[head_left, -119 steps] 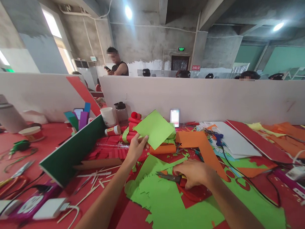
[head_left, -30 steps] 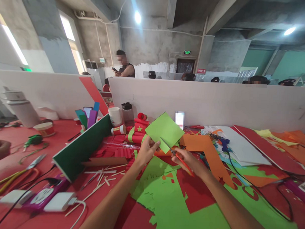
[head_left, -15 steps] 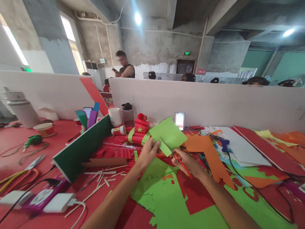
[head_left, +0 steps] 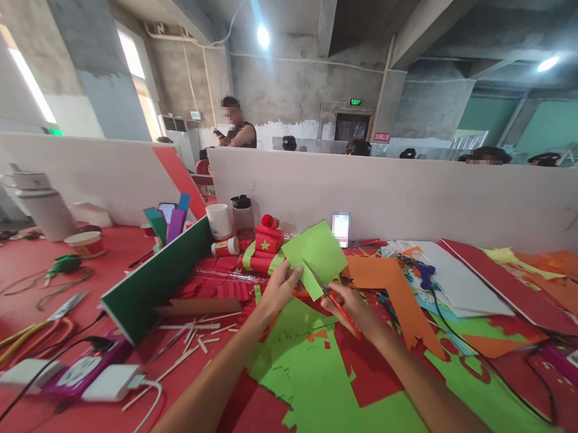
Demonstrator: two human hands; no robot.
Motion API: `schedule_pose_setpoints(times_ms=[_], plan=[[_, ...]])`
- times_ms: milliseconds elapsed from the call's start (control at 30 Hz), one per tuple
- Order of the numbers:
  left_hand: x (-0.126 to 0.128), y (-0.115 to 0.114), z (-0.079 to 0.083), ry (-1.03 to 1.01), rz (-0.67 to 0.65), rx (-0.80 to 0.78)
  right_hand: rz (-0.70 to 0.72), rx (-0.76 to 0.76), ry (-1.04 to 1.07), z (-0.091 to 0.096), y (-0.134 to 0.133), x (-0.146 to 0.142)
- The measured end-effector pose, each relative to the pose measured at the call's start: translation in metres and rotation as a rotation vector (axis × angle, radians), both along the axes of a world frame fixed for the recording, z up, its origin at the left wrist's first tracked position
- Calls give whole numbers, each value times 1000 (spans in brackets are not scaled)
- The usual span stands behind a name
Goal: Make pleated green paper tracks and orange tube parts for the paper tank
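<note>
My left hand [head_left: 281, 287] pinches the lower left edge of a light green sheet of paper [head_left: 316, 248], held up above the table. In my right hand [head_left: 351, 305] is a pair of scissors [head_left: 336, 301] with orange-red handles. Their blades lie at the sheet's lower part, pointing up and left toward my left fingers. Below both hands spread cut green sheets [head_left: 311, 381] with ragged edges and a dark red sheet [head_left: 371, 368]. Just beyond the held sheet stands a red paper model [head_left: 268, 244] with green bands and a star.
A dark green board [head_left: 156, 281] stands on edge at the left, near thin wooden sticks [head_left: 202, 345] and a purple power strip [head_left: 82, 367]. Orange paper [head_left: 386, 273] lies right, beside a blue glue gun [head_left: 426, 275] with a cord. A lit phone [head_left: 340, 229] leans against the white partition [head_left: 398, 195].
The scissor blades now show more along the green sheet, and the sheet's right corner has shifted slightly left. My left hand keeps its place on the paper.
</note>
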State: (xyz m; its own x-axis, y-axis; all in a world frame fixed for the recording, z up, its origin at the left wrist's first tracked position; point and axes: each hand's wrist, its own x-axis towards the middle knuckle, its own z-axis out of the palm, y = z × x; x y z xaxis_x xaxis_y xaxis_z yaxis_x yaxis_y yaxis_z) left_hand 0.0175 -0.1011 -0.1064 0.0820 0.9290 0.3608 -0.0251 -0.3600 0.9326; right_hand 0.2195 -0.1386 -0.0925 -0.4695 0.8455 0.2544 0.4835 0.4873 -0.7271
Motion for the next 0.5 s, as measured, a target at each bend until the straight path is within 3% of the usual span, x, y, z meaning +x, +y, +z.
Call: schedule_pose_setpoints(times_ms=[133, 233, 333, 500], plan=[[-1, 1, 0, -12, 89, 20, 2, 0, -9, -5, 2, -1], [-1, -2, 3, 110, 119, 47, 15, -20, 14, -5, 0, -2], [1, -6, 5, 237, 105, 65, 38, -29, 23, -3, -4, -1], [3, -9, 5, 275, 54, 69, 6, -39, 21, -7, -4, -3]])
